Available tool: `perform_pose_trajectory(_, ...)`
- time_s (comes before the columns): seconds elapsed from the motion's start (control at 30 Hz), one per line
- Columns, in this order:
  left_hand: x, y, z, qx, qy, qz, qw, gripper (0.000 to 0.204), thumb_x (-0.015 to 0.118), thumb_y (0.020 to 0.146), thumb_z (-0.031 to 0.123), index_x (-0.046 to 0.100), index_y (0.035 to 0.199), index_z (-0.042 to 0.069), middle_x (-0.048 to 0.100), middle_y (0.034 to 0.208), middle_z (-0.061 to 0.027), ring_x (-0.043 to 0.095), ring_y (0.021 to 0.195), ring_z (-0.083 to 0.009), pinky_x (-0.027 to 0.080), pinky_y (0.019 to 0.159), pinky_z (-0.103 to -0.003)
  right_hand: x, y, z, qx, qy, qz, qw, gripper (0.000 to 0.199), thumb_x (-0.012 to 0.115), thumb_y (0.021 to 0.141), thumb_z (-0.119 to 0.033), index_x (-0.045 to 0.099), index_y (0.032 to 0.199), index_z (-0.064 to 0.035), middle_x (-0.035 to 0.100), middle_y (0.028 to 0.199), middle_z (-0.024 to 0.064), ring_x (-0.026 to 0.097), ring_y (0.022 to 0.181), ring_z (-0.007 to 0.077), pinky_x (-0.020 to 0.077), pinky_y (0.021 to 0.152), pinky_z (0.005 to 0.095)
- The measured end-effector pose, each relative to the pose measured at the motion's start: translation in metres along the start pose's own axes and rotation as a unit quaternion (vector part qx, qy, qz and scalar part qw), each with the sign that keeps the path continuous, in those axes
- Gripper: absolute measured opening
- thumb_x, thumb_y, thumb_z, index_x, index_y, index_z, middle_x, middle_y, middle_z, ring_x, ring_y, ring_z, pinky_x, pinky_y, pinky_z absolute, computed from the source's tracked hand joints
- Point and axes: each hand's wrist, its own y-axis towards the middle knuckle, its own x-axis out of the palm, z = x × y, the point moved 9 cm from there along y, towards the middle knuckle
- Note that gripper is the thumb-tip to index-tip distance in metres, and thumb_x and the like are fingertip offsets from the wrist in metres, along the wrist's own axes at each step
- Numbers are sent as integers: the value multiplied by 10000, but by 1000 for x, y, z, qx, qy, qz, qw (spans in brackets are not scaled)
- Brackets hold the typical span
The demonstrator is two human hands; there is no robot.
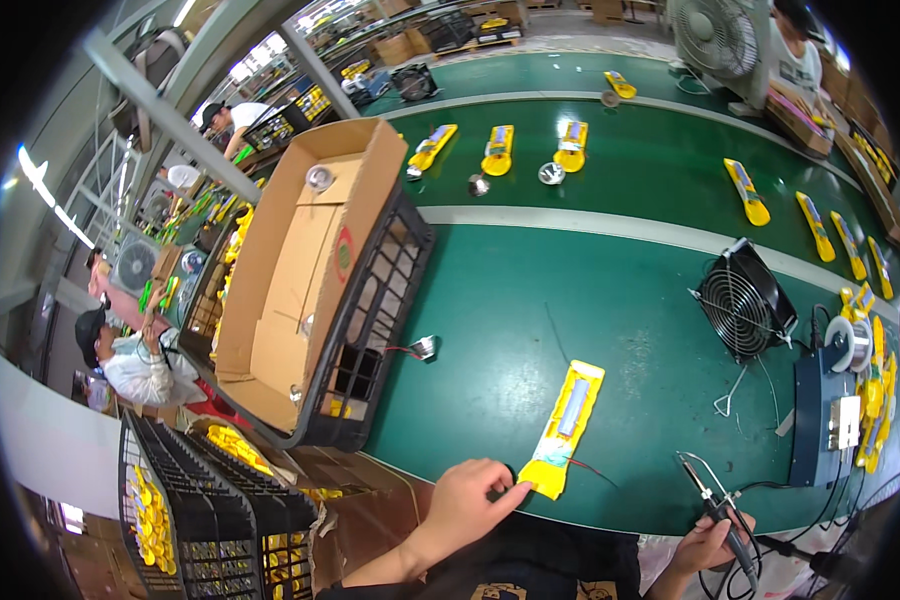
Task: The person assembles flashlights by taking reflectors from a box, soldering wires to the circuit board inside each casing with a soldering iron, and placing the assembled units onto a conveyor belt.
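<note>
My left hand [470, 502] is closed at the table's near edge, its thumb and fingertips on the near end of a yellow plastic housing [544, 472]. This long open shell lies tilted on the green tabletop, with a pale purple cylindrical cell, a small circuard-like pale green piece and a thin red wire showing. My right hand [705, 548] is wrapped round a soldering iron [738, 548] with a bent metal tube beside its tip. The iron's tip points up and away over the table, apart from the housing. A small silver reflector lamp [425, 347] with a red wire lies farther left.
A cardboard box [290, 290] sits in a black crate [375, 300] on the left. To the right stand a black fan [742, 300] and a blue solder-feeder box [820, 410] with a wire spool [850, 345]. Beyond, a green conveyor [650, 180] carries several yellow housings. Other people work farther off.
</note>
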Motion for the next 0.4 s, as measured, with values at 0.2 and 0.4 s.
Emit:
perform_pose_trajectory(0.2,-56,24,-140,-177,-310,324,876,201,534,830,94,521,992,-24,476,657,18,426,550,-36,354,501,-177,4,4,-5,1,16,1,1000,242,475,785,-142,413,904,59,412,734,74,373,495,97,294,426,176)
perform_pose_trajectory(0.4,-59,52,-179,-219,-301,333,866,247,537,831,107,519,1046,-14,452,594,29,416,558,-19,360,504,-180,7,6,-3,9,19,-17,1000,227,478,803,-140,418,911,50,409,738,73,369,492,93,282,423,178)
